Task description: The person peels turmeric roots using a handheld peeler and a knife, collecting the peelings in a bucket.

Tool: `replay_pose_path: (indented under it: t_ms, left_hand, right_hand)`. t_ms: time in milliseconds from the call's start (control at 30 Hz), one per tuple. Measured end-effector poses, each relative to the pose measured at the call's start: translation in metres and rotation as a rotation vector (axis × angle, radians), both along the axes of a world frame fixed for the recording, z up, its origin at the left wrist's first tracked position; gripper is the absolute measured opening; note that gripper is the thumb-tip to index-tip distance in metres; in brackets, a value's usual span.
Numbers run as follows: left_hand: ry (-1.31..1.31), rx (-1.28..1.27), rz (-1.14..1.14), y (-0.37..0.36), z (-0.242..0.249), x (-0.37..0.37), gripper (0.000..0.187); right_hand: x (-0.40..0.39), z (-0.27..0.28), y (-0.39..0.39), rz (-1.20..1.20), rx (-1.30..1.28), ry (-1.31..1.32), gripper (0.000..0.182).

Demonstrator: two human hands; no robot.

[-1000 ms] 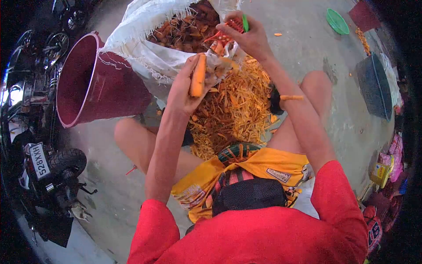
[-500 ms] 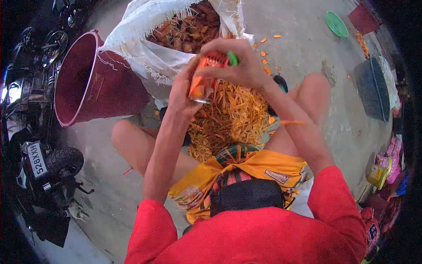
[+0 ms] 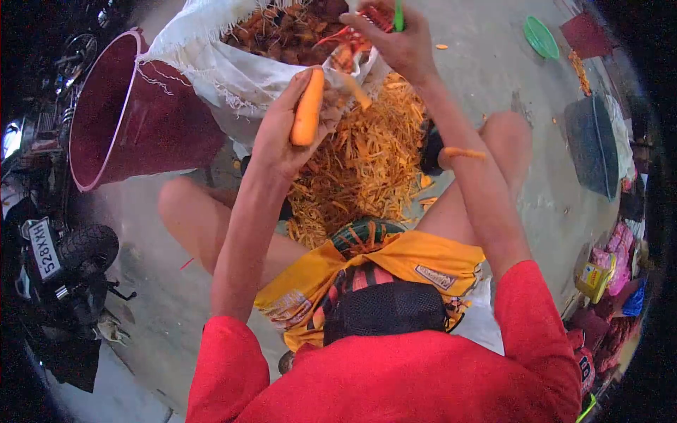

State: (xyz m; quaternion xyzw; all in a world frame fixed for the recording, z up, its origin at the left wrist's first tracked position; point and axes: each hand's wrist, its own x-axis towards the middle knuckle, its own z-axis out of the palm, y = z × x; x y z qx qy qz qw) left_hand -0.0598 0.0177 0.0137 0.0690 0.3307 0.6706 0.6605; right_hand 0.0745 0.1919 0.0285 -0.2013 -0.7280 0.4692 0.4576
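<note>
My left hand (image 3: 285,134) holds a smooth orange carrot (image 3: 308,109) upright above the peelings. Up and to the right, my right hand (image 3: 405,46) grips a red grater-like tool (image 3: 375,17) with a green part; its outline is blurred. A loose strip (image 3: 357,92) hangs in the air between the hands. Beneath them lies a heap of orange peelings (image 3: 374,162) between my legs. Another orange strip (image 3: 465,152) rests on my right forearm.
A white sack (image 3: 233,77) of brownish roots stands ahead, beside a large maroon bucket (image 3: 162,134). A motorbike (image 3: 84,247) is at the left. On the right are a green basin (image 3: 541,38), a grey tub (image 3: 591,144) and a yellow container (image 3: 594,278).
My right hand has moved up and away from my left hand with the red tool, uncovering the carrot. The view has shifted slightly.
</note>
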Motion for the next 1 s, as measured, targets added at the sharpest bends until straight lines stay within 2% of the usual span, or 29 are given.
replay_pose_path:
  t_ms: [67, 133, 200, 233, 300, 333, 367, 400, 467, 500, 567, 600, 633, 667, 733, 800, 867, 933, 1000]
  left_hand:
    - [-0.185, 0.043, 0.033, 0.004, 0.006, 0.004, 0.029]
    - [-0.14, 0.048, 0.035, 0.003, 0.005, -0.004, 0.028]
    - [-0.091, 0.047, 0.043, 0.001, 0.007, -0.006, 0.028]
    - [-0.151, 0.054, 0.061, 0.0, 0.01, -0.001, 0.027]
    - [-0.218, 0.067, 0.067, 0.002, 0.004, 0.0, 0.027]
    - [-0.255, 0.176, -0.014, 0.003, -0.007, -0.006, 0.027]
    - [-0.286, 0.29, -0.09, 0.003, -0.017, -0.012, 0.026]
    - [-0.282, 0.297, -0.083, 0.004, -0.014, -0.011, 0.026]
    - [-0.203, 0.063, 0.078, 0.005, -0.007, -0.007, 0.026]
    - [-0.202, 0.064, 0.083, 0.003, -0.005, -0.007, 0.026]
    - [0.05, 0.076, 0.033, -0.002, -0.002, -0.005, 0.028]
    - [0.048, 0.072, 0.027, -0.002, -0.005, -0.006, 0.028]
    - [-0.003, 0.074, -0.006, -0.001, -0.009, -0.007, 0.028]
    - [-0.053, 0.083, -0.036, 0.001, -0.012, -0.007, 0.028]
    - [-0.022, 0.032, 0.024, 0.002, 0.007, 0.006, 0.03]
    - [0.008, -0.025, 0.097, 0.0, 0.013, 0.007, 0.032]
    - [0.026, 0.036, -0.002, 0.0, 0.005, 0.0, 0.036]
    - [0.054, -0.031, 0.042, 0.0, 0.016, 0.007, 0.034]
    - [0.074, -0.085, 0.081, -0.001, 0.011, 0.008, 0.033]
  right_hand:
    - [0.004, 0.002, 0.0, -0.043, -0.013, -0.009, 0.031]
    - [0.003, 0.008, -0.03, 0.004, -0.001, -0.048, 0.031]
    - [0.0, 0.009, -0.044, 0.217, 0.325, -0.001, 0.027]
    - [0.003, 0.018, -0.041, 0.211, 0.186, -0.079, 0.028]
    - [0.002, 0.016, -0.027, 0.154, 0.112, -0.067, 0.029]
    - [0.0, 0.015, -0.018, 0.101, 0.04, -0.05, 0.031]
    - [-0.003, 0.008, -0.013, 0.038, 0.077, -0.031, 0.031]
    - [-0.002, 0.012, -0.019, 0.045, 0.084, -0.029, 0.031]
    - [0.001, 0.019, -0.039, 0.136, -0.024, -0.043, 0.032]
    - [-0.004, 0.015, -0.046, 0.171, 0.175, -0.021, 0.032]
    - [-0.004, 0.012, -0.043, 0.211, 0.172, -0.022, 0.031]
    - [-0.003, 0.011, -0.044, 0.246, 0.167, -0.026, 0.031]
    - [-0.008, 0.003, -0.032, 0.127, 0.038, -0.013, 0.029]
    - [-0.004, 0.0, -0.016, 0.122, 0.042, -0.016, 0.029]
    - [0.004, 0.014, 0.004, 0.043, -0.203, 0.073, 0.03]
    - [0.008, 0.021, -0.027, 0.067, -0.124, 0.103, 0.028]
    - [0.006, 0.028, -0.049, 0.225, 0.394, -0.05, 0.023]
    - [0.004, 0.014, -0.035, 0.204, 0.322, -0.034, 0.023]
    - [0.005, 0.008, 0.003, -0.129, 0.137, -0.06, 0.021]
